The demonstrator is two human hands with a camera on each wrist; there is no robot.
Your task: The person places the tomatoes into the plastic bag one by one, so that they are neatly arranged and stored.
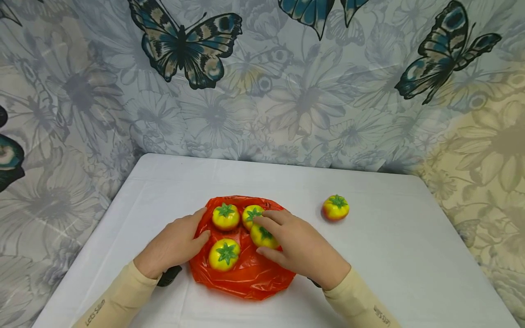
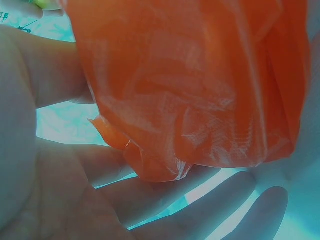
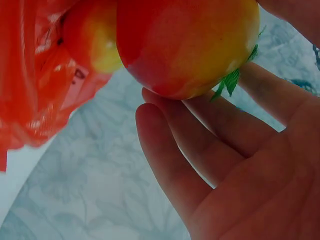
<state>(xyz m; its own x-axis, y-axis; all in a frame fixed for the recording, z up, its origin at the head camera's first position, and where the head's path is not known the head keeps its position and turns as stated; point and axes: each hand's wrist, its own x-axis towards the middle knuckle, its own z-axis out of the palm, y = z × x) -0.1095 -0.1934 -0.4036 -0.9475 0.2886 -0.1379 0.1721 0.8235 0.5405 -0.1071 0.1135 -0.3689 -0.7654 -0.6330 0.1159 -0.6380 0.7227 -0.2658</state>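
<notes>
A red plastic bag point(image 1: 246, 278) lies on the white table with its mouth spread wide. My left hand point(image 1: 176, 243) grips its left side, thumb over the rim and fingers along the outside; in the left wrist view the bag's wall point(image 2: 190, 85) stands between thumb and fingers. My right hand point(image 1: 301, 243) holds a yellow-red tomato point(image 1: 261, 236) with a green star-shaped top, over the bag's right part. The right wrist view shows that tomato point(image 3: 195, 45) between thumb and fingertips. Three similar tomatoes are at the bag: upper left point(image 1: 225, 216), lower left point(image 1: 224, 254) and beside the held one point(image 1: 251, 215).
One more tomato point(image 1: 335, 207) sits alone on the white tabletop point(image 1: 389, 255), right of and behind the bag. Cloth with butterflies and flowers point(image 1: 303, 100) hangs behind the table and along its sides.
</notes>
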